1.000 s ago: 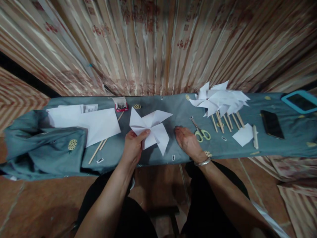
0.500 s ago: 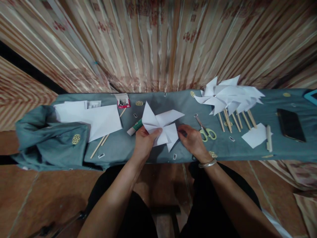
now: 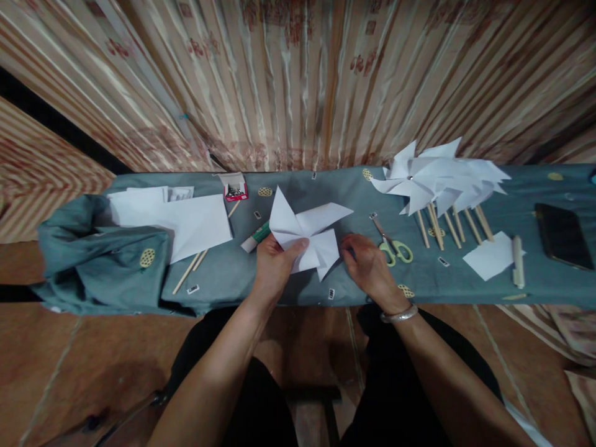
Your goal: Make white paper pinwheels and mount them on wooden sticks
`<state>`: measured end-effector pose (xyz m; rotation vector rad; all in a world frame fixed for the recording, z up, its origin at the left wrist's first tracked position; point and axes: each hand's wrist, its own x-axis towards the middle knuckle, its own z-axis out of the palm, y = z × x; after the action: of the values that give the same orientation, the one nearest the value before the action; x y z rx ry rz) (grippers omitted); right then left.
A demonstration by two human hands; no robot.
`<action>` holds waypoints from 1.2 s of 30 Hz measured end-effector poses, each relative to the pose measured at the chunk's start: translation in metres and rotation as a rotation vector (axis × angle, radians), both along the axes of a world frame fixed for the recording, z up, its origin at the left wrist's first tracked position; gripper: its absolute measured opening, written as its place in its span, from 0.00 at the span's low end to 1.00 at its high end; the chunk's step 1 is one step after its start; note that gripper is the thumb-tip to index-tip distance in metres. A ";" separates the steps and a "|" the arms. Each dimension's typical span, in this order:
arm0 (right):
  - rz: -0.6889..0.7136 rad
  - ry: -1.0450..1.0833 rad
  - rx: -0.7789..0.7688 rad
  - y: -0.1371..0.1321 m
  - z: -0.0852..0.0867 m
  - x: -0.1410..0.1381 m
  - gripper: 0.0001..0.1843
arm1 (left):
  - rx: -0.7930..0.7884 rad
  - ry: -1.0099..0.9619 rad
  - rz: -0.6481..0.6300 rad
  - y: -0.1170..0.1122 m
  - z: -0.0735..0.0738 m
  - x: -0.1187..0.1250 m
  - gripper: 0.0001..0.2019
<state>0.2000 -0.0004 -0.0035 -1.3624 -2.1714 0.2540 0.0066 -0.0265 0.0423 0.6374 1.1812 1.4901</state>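
Observation:
A white paper pinwheel with folded blades is held over the cloth by my left hand. The left thumb presses near its centre and the other fingers are behind the paper. Just right of the pinwheel is my right hand, apart from the paper, with its fingers curled in. Whatever those fingers may hold is hidden. Partly behind the pinwheel and left hand lies a green and white tube. Green-handled scissors lie right of my right hand.
Several finished pinwheels on sticks overlap at the back right, near a paper piece, a white pen and a phone. Leftward are paper sheets, wooden sticks, a small red box and bunched cloth.
My right hand has drawn slightly away from the pinwheel's right edge. The left hand keeps its hold on the pinwheel. The view has shifted a little.

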 end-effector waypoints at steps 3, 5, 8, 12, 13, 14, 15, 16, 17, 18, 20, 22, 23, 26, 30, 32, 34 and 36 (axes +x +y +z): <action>0.009 -0.061 0.035 -0.002 0.000 -0.001 0.08 | 0.007 0.006 0.002 -0.001 0.000 0.000 0.14; 0.021 -0.086 0.030 -0.002 0.000 -0.001 0.08 | 0.003 0.023 -0.001 -0.001 0.000 0.001 0.14; -0.010 -0.049 0.013 0.001 0.002 0.003 0.08 | -0.001 0.039 -0.006 0.000 -0.001 0.002 0.14; -0.123 0.207 0.027 0.000 0.023 0.015 0.03 | 0.013 0.041 -0.006 0.001 -0.002 0.004 0.14; -0.116 0.305 0.009 -0.003 0.031 0.016 0.02 | 0.014 0.049 -0.008 0.000 -0.002 0.005 0.14; -0.098 0.397 -0.021 -0.008 0.039 0.016 0.02 | 0.012 0.060 -0.012 0.000 -0.002 0.007 0.14; -0.077 0.479 -0.060 -0.013 0.047 0.015 0.03 | 0.010 0.074 -0.016 -0.001 -0.001 0.009 0.13; -0.055 0.523 -0.117 -0.020 0.054 0.011 0.03 | 0.009 0.090 -0.022 -0.001 0.000 0.011 0.13; -0.040 0.555 -0.155 -0.025 0.060 0.007 0.03 | 0.009 0.105 -0.028 -0.002 0.001 0.014 0.13; -0.031 0.572 -0.173 -0.031 0.064 0.002 0.04 | 0.009 0.119 -0.035 -0.003 0.002 0.017 0.12; -0.006 0.601 -0.181 -0.038 0.067 -0.007 0.03 | 0.013 0.137 -0.051 -0.004 0.004 0.022 0.12; 0.010 0.599 -0.188 -0.040 0.066 -0.013 0.03 | 0.025 0.142 -0.067 -0.005 0.005 0.027 0.12; 0.011 0.594 -0.191 -0.039 0.065 -0.015 0.03 | 0.031 0.141 -0.073 -0.005 0.006 0.030 0.12; -0.002 0.577 -0.187 -0.036 0.062 -0.014 0.02 | 0.040 0.119 -0.089 -0.004 0.007 0.036 0.12; -0.015 0.571 -0.172 -0.033 0.062 -0.009 0.02 | 0.044 0.091 -0.104 -0.003 0.010 0.043 0.12; -0.010 0.597 -0.186 -0.032 0.062 -0.007 0.02 | 0.048 0.079 -0.104 -0.001 0.012 0.045 0.12; 0.003 0.639 -0.206 -0.031 0.061 -0.006 0.02 | 0.054 0.062 -0.102 0.000 0.013 0.048 0.11; 0.011 0.676 -0.226 -0.031 0.060 -0.004 0.02 | 0.056 0.045 -0.106 0.000 0.013 0.049 0.11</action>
<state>0.1956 -0.0311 0.0569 -1.1530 -1.6117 0.8517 0.0560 -0.0264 0.0554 0.7641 1.1257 1.4298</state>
